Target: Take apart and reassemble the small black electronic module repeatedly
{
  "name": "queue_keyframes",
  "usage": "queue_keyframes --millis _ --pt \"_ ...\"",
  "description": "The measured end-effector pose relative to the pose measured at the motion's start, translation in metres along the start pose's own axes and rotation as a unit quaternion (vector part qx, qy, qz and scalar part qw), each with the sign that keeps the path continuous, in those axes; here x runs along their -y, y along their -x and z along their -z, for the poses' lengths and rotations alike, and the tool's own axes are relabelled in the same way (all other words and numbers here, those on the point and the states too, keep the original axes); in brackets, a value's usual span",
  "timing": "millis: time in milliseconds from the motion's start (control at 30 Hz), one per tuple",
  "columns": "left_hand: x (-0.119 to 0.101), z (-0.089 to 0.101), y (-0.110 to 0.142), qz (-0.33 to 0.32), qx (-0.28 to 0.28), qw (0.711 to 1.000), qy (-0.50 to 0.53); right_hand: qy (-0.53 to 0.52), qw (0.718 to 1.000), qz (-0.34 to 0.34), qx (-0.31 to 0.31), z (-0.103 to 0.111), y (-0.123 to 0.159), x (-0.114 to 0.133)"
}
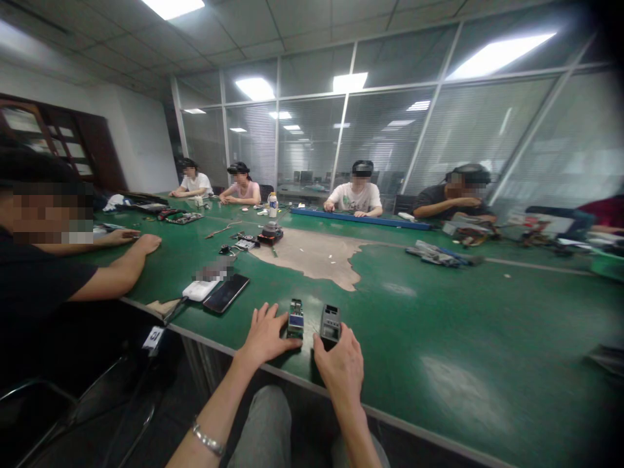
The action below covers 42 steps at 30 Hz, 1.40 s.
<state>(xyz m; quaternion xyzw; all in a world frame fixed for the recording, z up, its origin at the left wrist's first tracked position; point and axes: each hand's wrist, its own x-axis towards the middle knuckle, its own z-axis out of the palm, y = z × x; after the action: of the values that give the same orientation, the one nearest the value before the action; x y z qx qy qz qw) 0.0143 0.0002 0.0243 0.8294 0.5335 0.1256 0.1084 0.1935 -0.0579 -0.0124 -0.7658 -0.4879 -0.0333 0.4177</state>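
My left hand (pixel 266 333) rests at the table's near edge, its thumb and forefinger against a small circuit board module (pixel 295 320) with a blue part on its face. The other fingers of that hand are spread on the tabletop. To its right, my right hand (pixel 342 359) has thumb and fingers around the lower end of a dark grey plastic housing (pixel 331 320) with openings in its face. A narrow gap separates module and housing; the two are side by side and apart.
The green table (pixel 400 305) has a bare brown patch (pixel 312 257). A black phone (pixel 227 294) and a white device (pixel 201 289) lie to the left. Farther back are a bottle (pixel 273 205), a long blue bar (pixel 361 218) and loose parts (pixel 436 253). Several people sit around the table.
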Motion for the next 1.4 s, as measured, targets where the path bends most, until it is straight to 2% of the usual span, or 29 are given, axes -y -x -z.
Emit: queue_keyframes --millis 267,400,567,767,900,1100,1400 --pt "-0.002 -0.008 -0.003 -0.050 -0.033 0.998 -0.008 -0.003 1.000 0.009 0.006 0.002 0.000 0.002" --pt "0.004 -0.010 -0.001 -0.054 -0.033 0.998 -0.007 0.008 1.000 0.015 0.018 0.001 -0.001 0.002" --pt "0.008 -0.012 -0.001 -0.057 -0.043 0.997 -0.003 0.002 0.999 -0.010 0.032 0.002 -0.002 0.005" --pt "0.014 -0.016 0.000 -0.062 -0.061 0.996 0.005 -0.093 0.994 -0.053 0.038 0.005 -0.004 0.012" --pt "0.016 -0.017 0.001 -0.064 -0.071 0.995 0.003 -0.174 0.982 -0.061 0.040 0.007 -0.008 0.027" --pt "0.019 -0.016 0.001 -0.066 -0.076 0.995 0.004 -0.134 0.990 -0.019 0.032 -0.001 -0.013 0.050" --pt "0.022 -0.020 -0.001 -0.069 -0.069 0.995 -0.011 -0.048 0.996 0.064 -0.028 -0.022 -0.006 0.063"
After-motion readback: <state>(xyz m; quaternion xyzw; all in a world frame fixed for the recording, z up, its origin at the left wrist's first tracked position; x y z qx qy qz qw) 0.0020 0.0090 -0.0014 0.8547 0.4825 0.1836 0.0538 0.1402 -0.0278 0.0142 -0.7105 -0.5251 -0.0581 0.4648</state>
